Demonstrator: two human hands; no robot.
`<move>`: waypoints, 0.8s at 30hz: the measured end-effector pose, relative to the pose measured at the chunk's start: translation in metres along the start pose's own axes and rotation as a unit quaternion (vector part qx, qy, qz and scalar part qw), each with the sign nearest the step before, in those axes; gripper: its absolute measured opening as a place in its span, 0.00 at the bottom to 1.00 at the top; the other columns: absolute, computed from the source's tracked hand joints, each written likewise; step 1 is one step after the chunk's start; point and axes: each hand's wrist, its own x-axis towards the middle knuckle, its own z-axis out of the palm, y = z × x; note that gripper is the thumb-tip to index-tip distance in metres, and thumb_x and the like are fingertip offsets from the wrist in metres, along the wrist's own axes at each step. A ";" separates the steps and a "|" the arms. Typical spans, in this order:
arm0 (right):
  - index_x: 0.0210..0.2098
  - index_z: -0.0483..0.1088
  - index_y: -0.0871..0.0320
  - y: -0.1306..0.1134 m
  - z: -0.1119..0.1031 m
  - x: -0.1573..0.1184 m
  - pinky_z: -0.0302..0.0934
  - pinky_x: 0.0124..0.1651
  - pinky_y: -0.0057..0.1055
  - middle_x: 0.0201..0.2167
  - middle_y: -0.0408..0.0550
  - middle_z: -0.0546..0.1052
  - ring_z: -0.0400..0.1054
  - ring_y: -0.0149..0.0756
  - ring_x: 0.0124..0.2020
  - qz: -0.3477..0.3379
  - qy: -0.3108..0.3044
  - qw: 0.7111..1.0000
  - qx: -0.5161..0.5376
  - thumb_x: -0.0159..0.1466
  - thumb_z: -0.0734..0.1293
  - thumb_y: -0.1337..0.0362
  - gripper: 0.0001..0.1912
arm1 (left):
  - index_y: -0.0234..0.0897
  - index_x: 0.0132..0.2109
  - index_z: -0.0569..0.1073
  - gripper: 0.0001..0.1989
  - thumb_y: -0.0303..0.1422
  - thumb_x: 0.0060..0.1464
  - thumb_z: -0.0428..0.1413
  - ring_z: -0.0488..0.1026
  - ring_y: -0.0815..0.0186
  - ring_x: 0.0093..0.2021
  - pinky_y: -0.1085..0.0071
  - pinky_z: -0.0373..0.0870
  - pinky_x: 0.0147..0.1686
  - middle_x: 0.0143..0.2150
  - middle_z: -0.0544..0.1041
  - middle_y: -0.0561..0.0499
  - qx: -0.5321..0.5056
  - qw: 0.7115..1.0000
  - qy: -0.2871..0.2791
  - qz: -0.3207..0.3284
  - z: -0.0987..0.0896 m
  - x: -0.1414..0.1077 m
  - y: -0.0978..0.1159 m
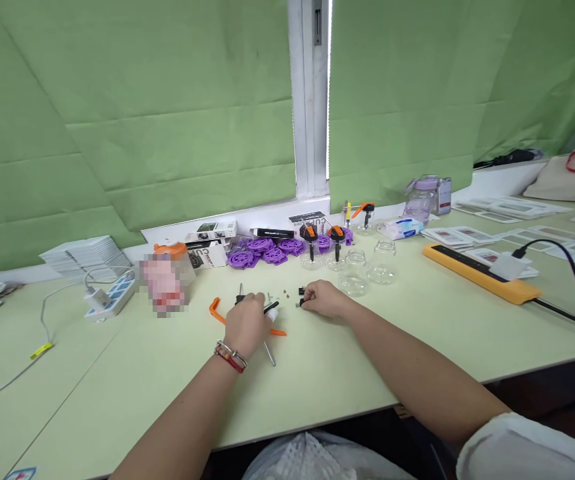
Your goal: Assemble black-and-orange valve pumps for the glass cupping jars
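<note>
My left hand (248, 323) is curled, palm down, over a black plastic part (271, 307) that pokes out at both sides of the fingers. A small white piece (273, 315) shows beside it. Under and around this hand are an orange crank handle (216, 310), another orange strip (278, 333) and a thin metal rod (270, 354). To the right, my right hand (326, 300) pinches a small black part (302, 302) at the table surface; another black bit (302, 291) lies at its fingertips. Tiny brownish pieces (286, 293) and small screws lie between the hands.
Glass jars (353, 275) stand behind my right hand, near jars topped with black and orange mechanisms (337, 243). Purple discs (260, 252) and boxes line the wall. A yellow power strip (482, 273) lies right, a white one (117, 297) left. The table edge (312, 423) is near me.
</note>
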 end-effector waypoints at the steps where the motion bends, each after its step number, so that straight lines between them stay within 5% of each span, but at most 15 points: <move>1: 0.27 0.72 0.59 0.001 -0.001 0.000 0.54 0.26 0.23 0.26 0.43 0.75 0.65 0.29 0.26 0.002 -0.001 1.000 0.002 0.49 0.70 0.65 0.06 | 0.37 0.40 0.71 0.10 0.35 0.53 0.52 0.72 0.59 0.38 0.69 0.62 0.32 0.39 0.73 0.44 0.008 0.999 -0.001 0.041 0.000 0.003 0.004; 7: 0.27 0.73 0.61 0.005 -0.005 0.001 0.53 0.25 0.23 0.22 0.42 0.73 0.63 0.28 0.23 0.008 -0.010 1.000 0.027 0.49 0.70 0.66 0.05 | 0.36 0.38 0.76 0.10 0.26 0.48 0.53 0.70 0.57 0.42 0.64 0.59 0.42 0.38 0.75 0.43 0.041 0.974 -0.048 0.217 0.017 0.041 0.030; 14: 0.27 0.73 0.59 0.010 -0.006 0.003 0.53 0.26 0.23 0.23 0.42 0.74 0.63 0.28 0.24 -0.012 -0.018 1.000 0.013 0.48 0.71 0.66 0.06 | 0.38 0.31 0.77 0.09 0.26 0.47 0.52 0.71 0.58 0.39 0.62 0.55 0.42 0.31 0.77 0.44 0.043 0.975 -0.066 0.208 0.033 0.057 0.043; 24: 0.24 0.76 0.56 0.010 -0.021 0.006 0.56 0.38 0.27 0.32 0.46 0.75 0.66 0.37 0.37 -0.090 0.024 0.993 -0.077 0.48 0.72 0.69 0.03 | 0.37 0.29 0.76 0.09 0.25 0.47 0.51 0.71 0.59 0.39 0.62 0.54 0.43 0.31 0.78 0.44 0.054 0.978 -0.073 0.186 0.026 0.055 0.033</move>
